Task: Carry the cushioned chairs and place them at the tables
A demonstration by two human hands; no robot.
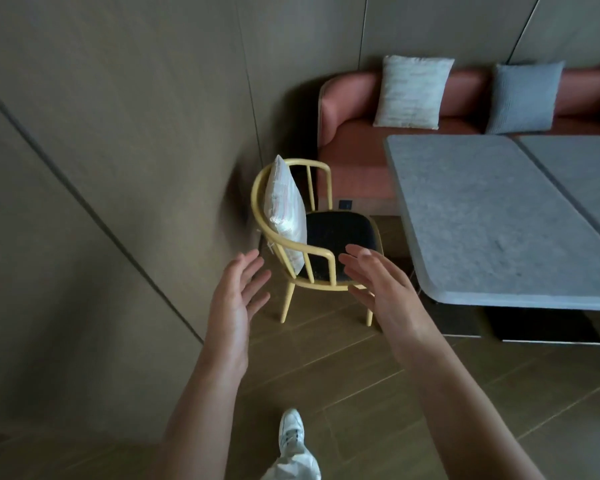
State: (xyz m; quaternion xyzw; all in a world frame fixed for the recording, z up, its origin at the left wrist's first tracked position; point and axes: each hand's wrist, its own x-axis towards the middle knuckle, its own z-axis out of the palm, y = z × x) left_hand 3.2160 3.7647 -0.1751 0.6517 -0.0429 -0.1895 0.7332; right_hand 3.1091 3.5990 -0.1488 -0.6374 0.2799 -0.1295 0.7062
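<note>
A yellow wooden armchair (293, 237) with a dark seat pad stands on the wood-plank floor (361, 375), just beside the near left corner of a grey stone-look table (492, 220), its seat facing the table. A pale striped cushion (284, 209) leans upright against its curved back. The left hand (234, 306) and right hand (378, 285) reach toward it on either side, fingers spread, holding nothing. Behind the table, a salmon-pink bench sofa (347, 140) holds a light cushion (411, 91) and a grey cushion (523, 97). No writing is legible.
</note>
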